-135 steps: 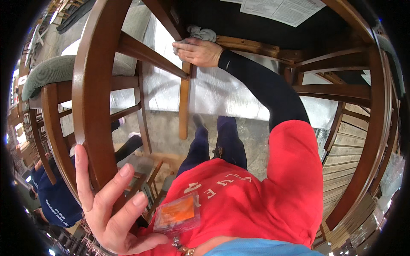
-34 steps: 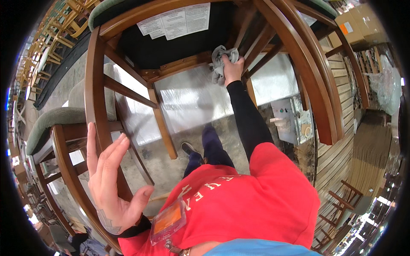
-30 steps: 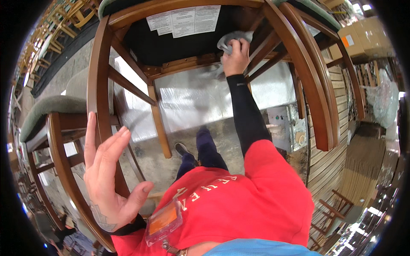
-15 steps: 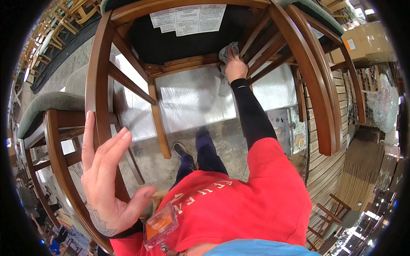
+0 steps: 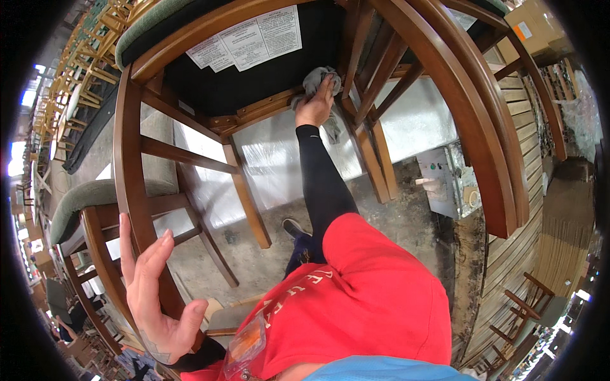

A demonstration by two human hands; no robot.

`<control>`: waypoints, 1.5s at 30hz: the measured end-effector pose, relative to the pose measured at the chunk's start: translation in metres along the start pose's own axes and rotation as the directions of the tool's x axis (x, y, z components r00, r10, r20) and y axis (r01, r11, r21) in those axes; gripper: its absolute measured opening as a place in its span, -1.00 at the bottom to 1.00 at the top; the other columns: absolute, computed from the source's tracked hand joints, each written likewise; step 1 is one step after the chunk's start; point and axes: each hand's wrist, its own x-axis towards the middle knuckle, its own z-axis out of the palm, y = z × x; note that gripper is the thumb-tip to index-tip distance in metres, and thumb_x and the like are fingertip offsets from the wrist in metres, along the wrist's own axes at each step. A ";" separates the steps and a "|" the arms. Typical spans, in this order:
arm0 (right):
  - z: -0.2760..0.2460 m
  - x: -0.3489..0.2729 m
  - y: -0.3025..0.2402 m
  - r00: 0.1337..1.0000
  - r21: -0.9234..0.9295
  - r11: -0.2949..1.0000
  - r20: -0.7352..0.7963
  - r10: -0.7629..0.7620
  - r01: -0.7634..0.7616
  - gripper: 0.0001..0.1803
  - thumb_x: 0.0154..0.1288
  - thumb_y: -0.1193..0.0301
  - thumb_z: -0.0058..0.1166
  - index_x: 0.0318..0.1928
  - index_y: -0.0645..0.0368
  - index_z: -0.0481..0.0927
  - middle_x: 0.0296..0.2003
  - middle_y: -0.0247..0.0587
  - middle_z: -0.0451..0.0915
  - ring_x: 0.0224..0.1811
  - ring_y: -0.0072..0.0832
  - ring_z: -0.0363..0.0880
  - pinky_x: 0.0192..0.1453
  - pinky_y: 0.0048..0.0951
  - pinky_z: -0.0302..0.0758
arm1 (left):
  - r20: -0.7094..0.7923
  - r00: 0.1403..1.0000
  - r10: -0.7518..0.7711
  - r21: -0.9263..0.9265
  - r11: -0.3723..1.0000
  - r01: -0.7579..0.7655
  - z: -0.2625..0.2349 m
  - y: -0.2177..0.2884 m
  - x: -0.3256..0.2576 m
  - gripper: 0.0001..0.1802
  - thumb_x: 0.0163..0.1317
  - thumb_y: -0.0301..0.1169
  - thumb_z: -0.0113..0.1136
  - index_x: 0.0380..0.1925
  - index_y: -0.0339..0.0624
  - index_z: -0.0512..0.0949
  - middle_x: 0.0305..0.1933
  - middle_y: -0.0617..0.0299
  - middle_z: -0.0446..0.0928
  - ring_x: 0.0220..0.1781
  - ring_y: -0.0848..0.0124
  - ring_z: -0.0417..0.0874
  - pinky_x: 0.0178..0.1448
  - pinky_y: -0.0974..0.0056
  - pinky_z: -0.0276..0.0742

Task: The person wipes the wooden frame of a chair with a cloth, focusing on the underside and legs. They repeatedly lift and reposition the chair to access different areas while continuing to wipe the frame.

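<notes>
My right hand (image 5: 314,106), its fingers closed, presses a grey cloth (image 5: 323,81) against the underside of a brown wooden chair (image 5: 136,171). The cloth lies at the corner where the black seat bottom (image 5: 241,79) meets the wooden rail, and one end hangs down. White printed labels (image 5: 254,41) are stuck on that black bottom. At the left, my left hand (image 5: 159,292) is open, with fingers stretched up and thumb apart, beside the chair's near left leg. Whether its palm touches the leg I cannot tell.
Another chair with a grey-green seat (image 5: 95,193) stands close on the left, and more brown chair legs (image 5: 454,120) crowd the right. Plastic-wrapped sheeting (image 5: 273,165) lies beyond. Right are a grey box (image 5: 438,181), wooden slats (image 5: 518,209) and cartons (image 5: 534,28).
My right hand has moved left with the cloth, along the chair's underside. The view has shifted and tilted. My left hand remains open beside the chair leg.
</notes>
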 end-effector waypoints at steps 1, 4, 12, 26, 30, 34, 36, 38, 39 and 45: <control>0.005 -0.006 -0.001 0.999 0.057 0.998 -0.015 0.029 -0.028 -0.04 0.10 0.60 0.16 0.55 0.23 0.11 0.46 0.22 0.26 0.52 0.12 0.20 0.52 -0.12 0.26 | -0.006 1.000 -0.005 -0.011 1.000 0.005 0.000 0.000 -0.002 -0.15 0.21 0.24 0.26 0.14 -0.37 0.57 0.10 -0.17 0.62 0.61 -0.29 0.10 0.53 -0.15 0.17; 0.015 -0.016 -0.003 0.990 0.183 0.977 -0.067 0.125 -0.111 -0.02 0.12 0.62 0.16 0.57 0.25 0.05 0.47 0.23 0.23 0.53 0.11 0.17 0.56 -0.15 0.21 | 0.029 0.999 -0.029 -0.003 1.000 0.029 -0.002 -0.001 -0.003 -0.14 0.20 0.26 0.27 0.14 -0.37 0.58 0.10 -0.16 0.63 0.61 -0.32 0.08 0.54 -0.17 0.15; 0.005 -0.005 -0.001 0.955 0.082 0.955 -0.065 0.290 -0.285 -0.01 0.17 0.58 0.16 0.59 0.16 -0.01 0.54 0.15 0.13 0.51 0.05 0.25 0.48 -0.16 0.35 | 0.035 0.999 0.006 0.057 0.998 -0.008 0.000 0.001 0.000 -0.14 0.20 0.28 0.26 0.11 -0.36 0.60 0.09 -0.16 0.64 0.58 -0.34 0.15 0.53 -0.17 0.16; -0.012 0.008 0.010 0.975 0.108 0.969 0.006 0.222 -0.221 -0.19 0.13 0.56 0.16 0.46 0.26 0.30 0.40 0.22 0.34 0.44 0.08 0.33 0.45 -0.11 0.36 | 0.068 0.998 0.001 0.102 0.995 -0.008 -0.001 -0.004 -0.003 -0.14 0.19 0.25 0.26 0.10 -0.42 0.60 0.14 -0.22 0.60 0.64 -0.23 0.05 0.53 -0.11 0.15; -0.005 0.000 0.018 0.977 0.071 0.983 -0.121 0.174 -0.167 -0.21 0.10 0.54 0.19 0.42 0.26 0.36 0.33 0.20 0.45 0.36 0.09 0.44 0.45 -0.14 0.37 | 0.079 0.997 0.007 0.056 0.998 -0.011 -0.002 -0.002 0.000 -0.13 0.20 0.25 0.24 0.10 -0.44 0.60 0.16 -0.23 0.58 0.66 -0.20 0.00 0.55 -0.10 0.12; -0.001 -0.028 0.012 0.995 0.108 0.994 0.095 -0.028 0.018 -0.22 0.10 0.51 0.18 0.43 0.10 0.40 0.30 0.12 0.51 0.34 0.03 0.49 0.41 -0.16 0.42 | 0.050 0.999 -0.013 0.084 0.996 0.009 0.000 0.000 -0.001 -0.14 0.18 0.27 0.25 0.09 -0.40 0.61 0.15 -0.17 0.61 0.62 -0.25 0.07 0.55 -0.14 0.13; -0.004 -0.026 0.015 0.971 0.120 0.976 0.137 -0.198 0.182 -0.22 0.10 0.48 0.21 0.42 0.04 0.42 0.30 0.08 0.52 0.34 -0.03 0.50 0.36 -0.18 0.48 | 0.018 1.000 -0.014 0.106 0.994 0.012 0.001 0.002 -0.001 -0.15 0.17 0.31 0.27 0.07 -0.32 0.63 0.08 -0.10 0.65 0.57 -0.32 0.18 0.52 -0.19 0.18; -0.004 -0.001 0.031 0.968 -0.066 0.971 0.116 -0.223 0.231 -0.17 0.12 0.42 0.26 0.46 0.08 0.35 0.39 0.09 0.40 0.35 -0.04 0.49 0.32 -0.19 0.52 | 0.040 0.999 0.011 0.099 0.995 -0.015 -0.003 0.005 0.002 -0.14 0.17 0.32 0.26 0.07 -0.32 0.63 0.08 -0.10 0.65 0.56 -0.32 0.18 0.52 -0.20 0.17; 0.000 0.003 0.038 0.966 -0.147 0.962 0.148 -0.210 0.232 -0.15 0.13 0.41 0.27 0.48 0.10 0.32 0.43 0.09 0.35 0.36 -0.05 0.48 0.30 -0.18 0.53 | 0.054 0.998 0.019 0.097 0.995 -0.024 -0.005 0.004 0.003 -0.14 0.17 0.32 0.26 0.07 -0.32 0.63 0.09 -0.10 0.65 0.56 -0.33 0.19 0.53 -0.21 0.17; 0.013 -0.016 0.016 0.944 -0.180 0.947 0.249 -0.217 0.265 -0.11 0.15 0.38 0.26 0.52 0.09 0.24 0.47 0.01 0.30 0.42 -0.10 0.42 0.31 -0.20 0.54 | 0.024 1.000 0.016 0.094 0.995 -0.018 0.001 -0.001 0.001 -0.14 0.17 0.32 0.26 0.07 -0.32 0.63 0.09 -0.09 0.65 0.56 -0.34 0.18 0.52 -0.23 0.16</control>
